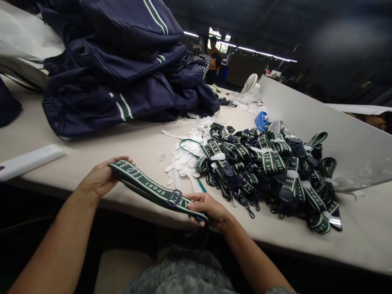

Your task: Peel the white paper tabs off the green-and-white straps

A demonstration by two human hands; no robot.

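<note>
A person seated at the near edge of a pale surface (92, 141) holds one green strap (143, 184) with white lettering, stretched between both hands. The left hand (99, 179) is curled around the strap's far end, fingers closed over the webbing where it folds back on itself. The right hand (210, 208) pinches the strap's other end between thumb and fingers, just past a metal slide buckle (175, 197) that sits on the webbing immediately to the left of that hand. The strap runs slightly downhill from the left hand to the right hand and hangs over the surface's near edge.

Beyond and to the right of the right hand lies a large heap of similar green straps (269, 171) with dark clips, resting on the surface. Between that heap and the left hand, farther away, are scattered white paper strips (183, 157). Well beyond the left hand is a stack of navy bags (122, 77) with green and white stripes. To the left of the left hand lies a flat white bar (29, 161). A small white fan (250, 82) and a blue object (261, 121) stand beyond the heap, and another person (213, 59) stands far in the background.
</note>
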